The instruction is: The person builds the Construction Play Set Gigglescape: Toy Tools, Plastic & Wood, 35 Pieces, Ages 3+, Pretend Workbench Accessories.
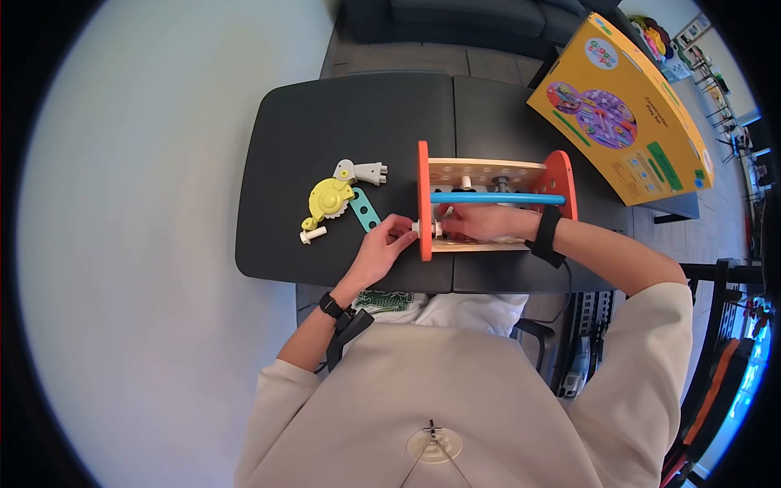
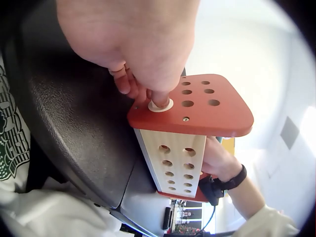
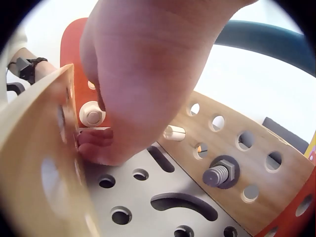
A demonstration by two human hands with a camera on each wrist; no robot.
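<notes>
A wooden toolbox with red end panels (image 1: 424, 195) and a blue bar handle (image 1: 496, 198) stands on the dark table. At the outside of its left panel, my left hand (image 1: 382, 248) pinches the head of a white bolt (image 2: 161, 105), the thumb pressed on its round face. My right hand (image 1: 488, 221) reaches under the handle into the box. Its curled fingers (image 3: 96, 143) are right at a white nut (image 3: 93, 114) on the panel's inner face; the thumb is hidden. A grey bolt with a nut (image 3: 219, 173) and a white peg (image 3: 174, 133) sit in the perforated wooden side.
Left of the toolbox lie a yellow toy circular saw (image 1: 329, 198) with a grey handle (image 1: 370, 172), a teal perforated strip (image 1: 364, 210) and a cream bolt (image 1: 313, 235). A yellow construction play set box (image 1: 622, 114) stands at the back right. Behind the table is a dark sofa (image 1: 464, 23).
</notes>
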